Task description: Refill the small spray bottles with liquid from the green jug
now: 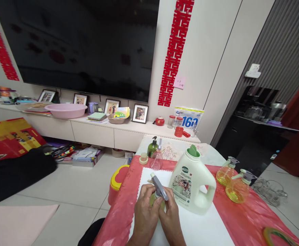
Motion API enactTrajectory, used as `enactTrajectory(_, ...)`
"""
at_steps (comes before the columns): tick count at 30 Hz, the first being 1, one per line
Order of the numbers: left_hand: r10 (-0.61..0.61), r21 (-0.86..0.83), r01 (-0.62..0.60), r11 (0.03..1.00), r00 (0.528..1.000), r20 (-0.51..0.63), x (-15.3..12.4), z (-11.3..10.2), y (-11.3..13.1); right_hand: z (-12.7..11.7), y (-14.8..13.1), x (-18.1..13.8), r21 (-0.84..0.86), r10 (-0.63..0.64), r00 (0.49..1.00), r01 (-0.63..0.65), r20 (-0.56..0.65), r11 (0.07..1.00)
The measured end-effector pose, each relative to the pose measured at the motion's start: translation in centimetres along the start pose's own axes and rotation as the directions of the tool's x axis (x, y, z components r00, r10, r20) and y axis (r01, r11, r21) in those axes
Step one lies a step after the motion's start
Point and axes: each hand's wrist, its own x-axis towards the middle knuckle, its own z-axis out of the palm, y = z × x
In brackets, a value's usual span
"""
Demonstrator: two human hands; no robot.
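Note:
Both my hands are closed around a small spray bottle (160,188) with a grey trigger head and yellowish liquid, above a white sheet. My left hand (146,208) wraps its left side, and my right hand (172,213) grips from the right near the spray head. My fingers hide most of the bottle's body. Just beyond my right hand stands a large pale-green jug (200,181), its mouth uncapped with a green spout inside. A cream-coloured cap (143,158) lies at the sheet's far left, beside a clear pink spray bottle (156,160) and a dark green pump bottle (152,147).
Two spray bottles with yellow liquid (238,188) stand right of the jug on the red tablecloth (117,218). A roll of tape (279,236) lies at the near right. Left of the table is a red-and-yellow stool (118,181); a long cabinet (95,131) runs behind.

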Motion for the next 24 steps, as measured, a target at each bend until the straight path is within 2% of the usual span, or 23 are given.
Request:
enactTrajectory(4,-0.016,-0.016,0.016,1.0,1.0,0.013,0.2,0.1,0.2,-1.1,-0.8,0.3,0.099,0.091,0.988,-0.103,0.122,0.99)
enactTrajectory(9,-0.08,-0.051,0.078,0.996,0.996,-0.035,0.1,0.2,-0.1,-1.3,-1.1,0.8,0.093,0.123,0.987,-0.133,0.1,0.987)
enactTrajectory(12,-0.146,-0.071,0.143,0.987,0.989,-0.036,0.0,0.2,-0.3,-1.2,-1.4,0.9,0.084,0.137,0.982,-0.149,0.132,0.985)
enactTrajectory(15,-0.153,-0.073,0.15,0.986,0.988,-0.026,-0.1,0.2,-0.5,-1.3,-1.5,0.9,0.068,0.145,0.975,-0.159,0.17,0.985)
enactTrajectory(24,-0.075,-0.058,0.072,0.996,0.996,-0.043,-0.6,0.2,-0.7,-1.3,-1.2,0.9,0.049,0.068,0.994,-0.072,0.084,0.996)
